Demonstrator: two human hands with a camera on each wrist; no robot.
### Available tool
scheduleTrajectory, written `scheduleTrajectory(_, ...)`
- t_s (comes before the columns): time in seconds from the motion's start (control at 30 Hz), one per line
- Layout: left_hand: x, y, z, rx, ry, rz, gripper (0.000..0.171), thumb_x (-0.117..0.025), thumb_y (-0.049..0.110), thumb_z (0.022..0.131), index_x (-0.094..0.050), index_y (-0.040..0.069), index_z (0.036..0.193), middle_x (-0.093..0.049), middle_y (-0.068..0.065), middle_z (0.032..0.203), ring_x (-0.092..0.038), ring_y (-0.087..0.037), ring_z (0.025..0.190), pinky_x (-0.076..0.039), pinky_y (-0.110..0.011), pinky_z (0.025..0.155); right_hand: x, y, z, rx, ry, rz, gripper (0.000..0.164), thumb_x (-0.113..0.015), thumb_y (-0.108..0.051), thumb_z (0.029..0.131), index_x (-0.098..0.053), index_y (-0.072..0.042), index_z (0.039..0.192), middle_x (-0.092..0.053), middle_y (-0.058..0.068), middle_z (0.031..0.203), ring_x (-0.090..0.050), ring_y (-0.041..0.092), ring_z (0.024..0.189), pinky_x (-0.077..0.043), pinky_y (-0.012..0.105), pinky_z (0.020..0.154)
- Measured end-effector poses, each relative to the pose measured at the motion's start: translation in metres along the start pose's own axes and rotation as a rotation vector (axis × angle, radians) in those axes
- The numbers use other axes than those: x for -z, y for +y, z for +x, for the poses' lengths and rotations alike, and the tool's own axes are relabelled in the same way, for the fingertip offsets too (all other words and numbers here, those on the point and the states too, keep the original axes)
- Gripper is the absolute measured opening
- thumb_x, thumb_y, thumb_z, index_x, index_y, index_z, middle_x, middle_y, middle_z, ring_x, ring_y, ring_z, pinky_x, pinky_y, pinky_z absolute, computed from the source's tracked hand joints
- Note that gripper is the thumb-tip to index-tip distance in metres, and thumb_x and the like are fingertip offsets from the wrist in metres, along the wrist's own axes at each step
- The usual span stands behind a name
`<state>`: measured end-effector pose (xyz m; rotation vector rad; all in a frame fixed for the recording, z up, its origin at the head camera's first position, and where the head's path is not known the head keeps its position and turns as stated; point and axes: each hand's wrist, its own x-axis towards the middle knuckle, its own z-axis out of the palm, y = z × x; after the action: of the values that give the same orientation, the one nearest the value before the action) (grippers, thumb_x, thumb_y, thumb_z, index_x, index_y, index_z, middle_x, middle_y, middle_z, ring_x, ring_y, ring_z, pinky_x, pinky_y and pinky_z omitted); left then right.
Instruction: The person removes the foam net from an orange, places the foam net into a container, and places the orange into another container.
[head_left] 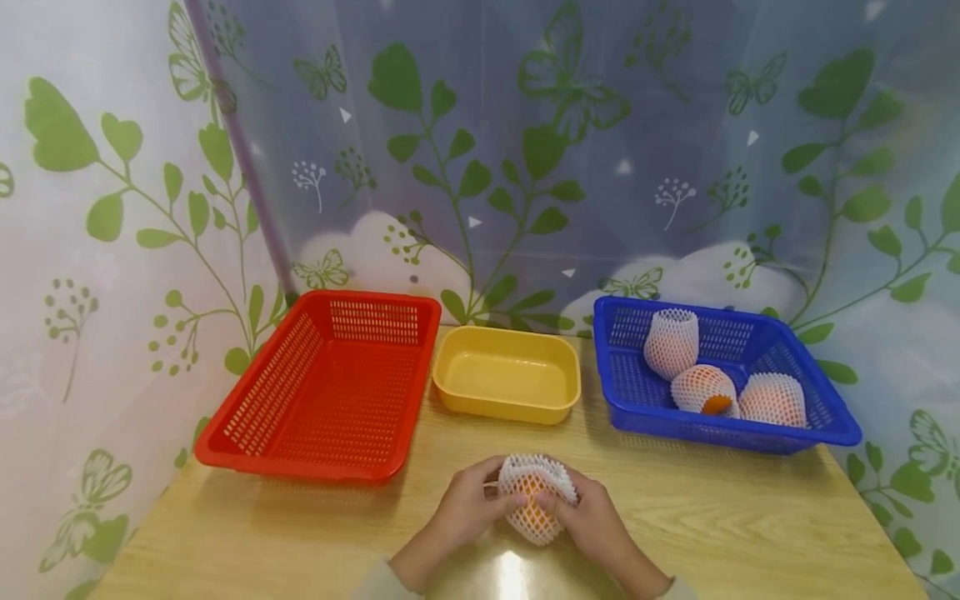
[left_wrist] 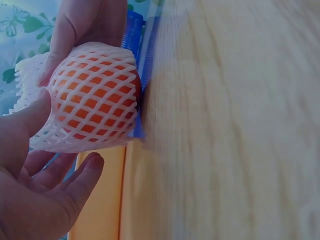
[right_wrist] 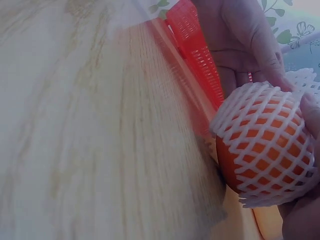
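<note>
Near the front of the table, an orange [head_left: 534, 500] in a white foam net sleeve [left_wrist: 95, 95] is held between both hands. My left hand [head_left: 468, 504] grips it from the left, its thumb on the net. From the right my right hand [head_left: 596, 512] grips the same fruit, thumb also pressed to the net. The right wrist view shows bare orange skin [right_wrist: 227, 165] at one end of the fruit, outside the sleeve. At the other end the loose net edge [right_wrist: 302, 80] stands out past the fingers.
A red basket [head_left: 401, 450] stands at the left with nothing in it. Behind the hands is a yellow tray [head_left: 506, 406]. At the right, a blue basket [head_left: 735, 432] holds three net-wrapped fruits [head_left: 671, 346]. A patterned curtain [head_left: 480, 167] hangs along the table's back edge.
</note>
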<state>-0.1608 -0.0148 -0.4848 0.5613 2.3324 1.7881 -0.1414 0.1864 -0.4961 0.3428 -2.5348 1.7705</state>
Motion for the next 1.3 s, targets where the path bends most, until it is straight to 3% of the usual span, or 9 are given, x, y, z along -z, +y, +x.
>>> scheduleTrajectory(0.1,0.000,0.002,0.002,-0.014,-0.011,0.003,0.046,-0.075,0.016,0.085,-0.060,-0.002,0.125,-0.067,-0.015,0.115,-0.066,-0.028,0.104,-0.054,-0.024,0.083,0.001,-0.001,0.002,0.011,0.036,0.002,0.046,-0.071,-0.016,0.088,-0.060,0.001,0.129,-0.063,0.012,0.127,-0.058,0.020,0.116,-0.047,0.028,0.097)
scheduleTrajectory(0.37,-0.006,0.004,0.007,-0.045,-0.059,0.014,0.049,-0.079,0.020,0.081,-0.062,0.003,0.124,-0.065,-0.011,0.119,-0.064,-0.020,0.103,-0.053,-0.020,0.082,0.002,-0.005,0.006,0.015,0.121,0.074,0.028,-0.070,-0.010,0.089,-0.070,-0.001,0.115,-0.071,0.011,0.110,-0.065,0.009,0.100,-0.052,0.022,0.087)
scheduleTrajectory(0.63,-0.010,0.004,0.007,-0.045,-0.059,0.022,0.047,-0.078,0.021,0.082,-0.062,0.004,0.123,-0.067,-0.011,0.116,-0.064,-0.018,0.102,-0.052,-0.020,0.084,-0.001,-0.004,0.005,0.031,0.141,0.059,0.029,-0.069,-0.012,0.089,-0.069,-0.001,0.116,-0.069,0.011,0.116,-0.064,0.013,0.106,-0.051,0.024,0.090)
scheduleTrajectory(0.8,-0.010,0.004,0.007,-0.035,-0.058,0.048,0.047,-0.078,0.023,0.082,-0.063,0.006,0.122,-0.067,-0.008,0.115,-0.064,-0.018,0.103,-0.052,-0.021,0.085,0.002,-0.006,0.002,-0.008,0.091,0.043,0.034,-0.067,-0.015,0.092,-0.065,-0.003,0.124,-0.067,0.008,0.120,-0.061,0.016,0.111,-0.048,0.027,0.096)
scheduleTrajectory(1.0,-0.009,0.005,0.006,-0.040,-0.044,0.104,0.046,-0.080,0.024,0.079,-0.065,0.005,0.119,-0.066,-0.010,0.116,-0.063,-0.022,0.103,-0.052,-0.020,0.081,0.004,-0.004,-0.001,0.006,0.033,0.004,0.039,-0.063,-0.016,0.095,-0.058,-0.005,0.132,-0.067,0.006,0.121,-0.061,0.013,0.111,-0.048,0.028,0.097)
scheduleTrajectory(1.2,-0.009,0.006,0.004,-0.048,0.042,0.122,0.038,-0.080,0.015,0.079,-0.070,0.003,0.113,-0.068,-0.010,0.114,-0.065,-0.019,0.098,-0.054,-0.020,0.075,0.005,-0.003,-0.002,-0.040,-0.043,0.020,0.036,-0.061,-0.018,0.096,-0.058,0.004,0.124,-0.068,0.011,0.110,-0.063,0.009,0.100,-0.050,0.027,0.092)
scheduleTrajectory(1.3,-0.008,0.007,0.005,-0.043,0.049,0.110,0.034,-0.079,0.012,0.079,-0.071,0.003,0.111,-0.069,-0.009,0.112,-0.064,-0.018,0.098,-0.054,-0.020,0.075,0.007,-0.001,-0.001,-0.056,-0.081,0.017,0.038,-0.061,-0.020,0.096,-0.057,0.005,0.125,-0.068,0.013,0.112,-0.062,0.009,0.101,-0.049,0.027,0.094)
